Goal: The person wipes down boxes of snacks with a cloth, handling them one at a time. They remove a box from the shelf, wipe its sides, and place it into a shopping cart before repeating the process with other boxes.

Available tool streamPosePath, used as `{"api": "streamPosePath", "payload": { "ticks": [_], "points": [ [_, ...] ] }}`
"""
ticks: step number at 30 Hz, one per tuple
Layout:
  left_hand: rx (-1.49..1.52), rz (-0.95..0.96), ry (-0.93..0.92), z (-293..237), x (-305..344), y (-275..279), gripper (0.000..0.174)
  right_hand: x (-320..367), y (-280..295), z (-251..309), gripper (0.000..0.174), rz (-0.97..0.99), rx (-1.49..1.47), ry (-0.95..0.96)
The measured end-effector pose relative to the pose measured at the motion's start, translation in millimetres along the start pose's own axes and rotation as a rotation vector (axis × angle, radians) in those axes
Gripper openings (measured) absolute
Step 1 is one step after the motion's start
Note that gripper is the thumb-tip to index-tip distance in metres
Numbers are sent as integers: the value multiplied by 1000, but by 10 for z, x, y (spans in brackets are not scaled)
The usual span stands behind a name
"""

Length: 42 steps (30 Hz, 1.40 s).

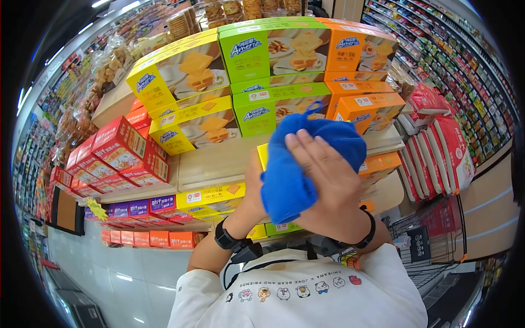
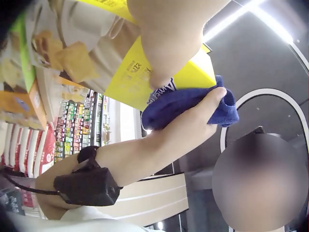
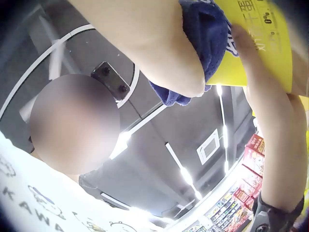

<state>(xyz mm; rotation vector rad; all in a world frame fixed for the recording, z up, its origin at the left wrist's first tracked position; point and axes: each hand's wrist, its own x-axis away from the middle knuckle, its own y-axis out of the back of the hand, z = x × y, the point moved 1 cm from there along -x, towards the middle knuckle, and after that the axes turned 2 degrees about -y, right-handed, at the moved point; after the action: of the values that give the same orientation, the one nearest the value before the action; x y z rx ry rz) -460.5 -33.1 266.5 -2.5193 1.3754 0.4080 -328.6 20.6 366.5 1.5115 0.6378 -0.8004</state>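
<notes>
My left hand grips a yellow biscuit box with a wafer picture and blue "America" lettering. Its thumb lies along the box face in the right wrist view. Held up in front of my chest, the box shows only as a yellow sliver in the head view, hidden behind a blue cloth. With my right hand I hold that bunched cloth against the box, fingers lying over it. Cloth and right hand cover much of the left hand in the head view.
A wooden shelf stands before me, with yellow boxes, green boxes and orange boxes stacked on it. Red boxes stand at its left. Red-and-white bags and a shopping cart are at the right.
</notes>
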Motion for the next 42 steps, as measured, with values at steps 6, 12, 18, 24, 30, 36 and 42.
{"api": "streamPosePath", "payload": {
  "ticks": [6,12,18,24,30,36,42],
  "points": [
    [44,-3,36,88,-35,-38,57,-28,-30,-44,39,-39,-48,57],
    [-261,-35,-179,56,-45,22,63,215,1,-423,48,-35,13,-156],
    [-368,7,-257,191,-83,25,72,241,93,-536,43,-233,115,-284],
    [-282,-27,-219,171,-78,19,73,225,212,-379,40,-243,146,-283],
    [-154,12,-282,63,-101,-11,69,211,106,-260,30,-247,211,-219],
    [-370,-46,-298,66,-191,19,64,117,-241,158,19,-385,110,-143],
    [-370,-130,-268,140,-189,79,66,-43,-581,423,25,-512,40,-103]
  ]
}}
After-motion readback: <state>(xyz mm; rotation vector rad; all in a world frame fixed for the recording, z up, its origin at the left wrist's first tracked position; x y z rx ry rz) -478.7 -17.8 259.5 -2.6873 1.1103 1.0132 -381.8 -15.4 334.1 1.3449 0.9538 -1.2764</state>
